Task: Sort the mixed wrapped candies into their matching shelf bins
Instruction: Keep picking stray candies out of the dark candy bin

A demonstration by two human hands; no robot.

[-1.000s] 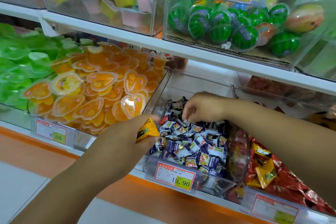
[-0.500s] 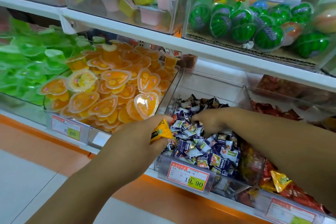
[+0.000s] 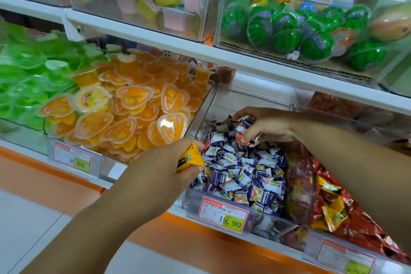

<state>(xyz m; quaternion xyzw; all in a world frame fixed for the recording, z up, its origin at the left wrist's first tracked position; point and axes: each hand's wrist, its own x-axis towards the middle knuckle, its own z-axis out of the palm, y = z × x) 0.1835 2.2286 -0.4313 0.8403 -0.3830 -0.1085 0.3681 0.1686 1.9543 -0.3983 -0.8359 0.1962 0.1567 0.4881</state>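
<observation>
Shelf sorting: my left hand (image 3: pixel 160 169) pinches a yellow candy (image 3: pixel 190 158) beside the purple-candy bin (image 3: pixel 201 111). My right hand (image 3: pixel 264 124) curls around stray wrappers (image 3: pixel 241 135) inside it. I should lift slowly and spill nothing.

shelving: white shelf edge (image 3: pixel 138 32) | base: orange trim (image 3: pixel 200 251) | floor: pale tiles (image 3: pixel 26 218) | light: bright, even
</observation>
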